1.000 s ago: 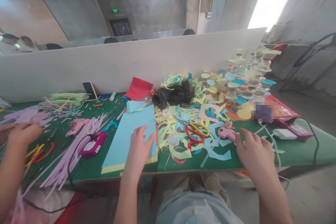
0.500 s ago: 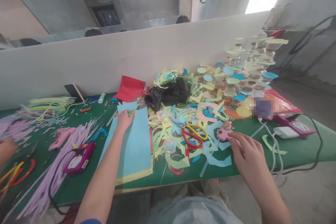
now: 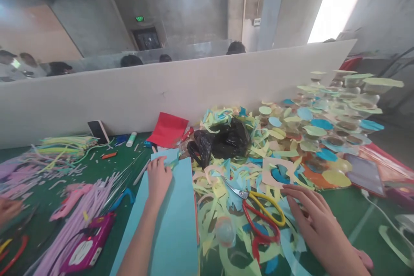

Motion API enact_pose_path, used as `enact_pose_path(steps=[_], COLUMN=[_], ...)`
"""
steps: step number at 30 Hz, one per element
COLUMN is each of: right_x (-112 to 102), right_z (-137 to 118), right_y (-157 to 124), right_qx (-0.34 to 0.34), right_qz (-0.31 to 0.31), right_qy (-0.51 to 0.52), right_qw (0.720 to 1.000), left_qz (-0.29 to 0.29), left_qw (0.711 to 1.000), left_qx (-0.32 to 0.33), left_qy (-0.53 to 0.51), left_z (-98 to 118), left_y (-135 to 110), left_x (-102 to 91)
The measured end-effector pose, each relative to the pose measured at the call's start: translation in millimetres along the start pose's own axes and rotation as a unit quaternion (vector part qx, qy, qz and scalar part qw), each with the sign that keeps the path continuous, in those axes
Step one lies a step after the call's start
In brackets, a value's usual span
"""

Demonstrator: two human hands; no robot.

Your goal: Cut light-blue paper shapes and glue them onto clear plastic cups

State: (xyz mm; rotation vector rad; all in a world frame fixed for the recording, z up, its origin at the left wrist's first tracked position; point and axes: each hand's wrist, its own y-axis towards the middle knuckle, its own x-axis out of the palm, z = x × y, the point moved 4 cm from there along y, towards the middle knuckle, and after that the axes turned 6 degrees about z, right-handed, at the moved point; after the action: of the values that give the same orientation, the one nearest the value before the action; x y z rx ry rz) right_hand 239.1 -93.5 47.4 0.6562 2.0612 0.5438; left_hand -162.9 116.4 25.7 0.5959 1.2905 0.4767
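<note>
My left hand (image 3: 158,179) lies on the far end of a long light blue paper sheet (image 3: 176,224), fingers curled at its top edge beside a smaller blue scrap (image 3: 168,156). My right hand (image 3: 312,217) rests flat and spread on the paper scraps, just right of scissors with red and yellow handles (image 3: 258,211). A heap of yellow and blue paper cuttings (image 3: 226,181) covers the green table (image 3: 362,215) between my hands.
A black plastic bag (image 3: 223,140), red paper (image 3: 168,129), a phone (image 3: 98,131) and a glue stick (image 3: 131,139) lie near the white divider (image 3: 129,90). Cups topped with paper discs (image 3: 323,112) stand at right. Purple strips (image 3: 80,215), a magenta device (image 3: 87,246) and another person's hand (image 3: 8,209) are at left.
The view has moved closer to the table. My right hand has shifted left, off the pink glue gun, onto the scraps beside the scissors. My left hand stays at the blue sheet's far end.
</note>
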Motion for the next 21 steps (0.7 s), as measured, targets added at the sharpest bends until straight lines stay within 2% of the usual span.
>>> enact_pose_path(steps=[3, 6, 8, 11, 13, 17, 21], right_x=[8, 10, 7, -6, -16, -27, -28], right_z=[-6, -7, -5, 3, 11, 28, 29], right_y=[2, -2, -6, -12, -18, -27, -24], right_qx=[-0.010, -0.023, -0.020, -0.016, -0.008, 0.020, 0.019], right_qz=[-0.014, -0.013, -0.008, 0.018, 0.036, 0.033, 0.030], right_qy=[0.017, 0.020, 0.014, -0.006, -0.023, -0.037, -0.037], right_qw=[1.000, 0.999, 1.000, 1.000, 0.999, 0.999, 0.999], left_qz=[-0.015, -0.085, -0.106, -0.122, -0.121, -0.103, -0.048], left_qw=[0.999, 0.993, 0.991, 0.989, 0.990, 0.993, 0.999], left_qx=[0.041, 0.070, 0.078, 0.064, 0.051, 0.040, 0.016], left_qy=[-0.014, 0.031, 0.039, 0.046, 0.048, 0.038, 0.007], left_z=[19, 36, 44, 50, 52, 52, 68], left_y=[25, 55, 70, 78, 76, 74, 86], left_x=[3.7, 25.1, 41.6, 62.4, 69.8, 66.4, 42.1])
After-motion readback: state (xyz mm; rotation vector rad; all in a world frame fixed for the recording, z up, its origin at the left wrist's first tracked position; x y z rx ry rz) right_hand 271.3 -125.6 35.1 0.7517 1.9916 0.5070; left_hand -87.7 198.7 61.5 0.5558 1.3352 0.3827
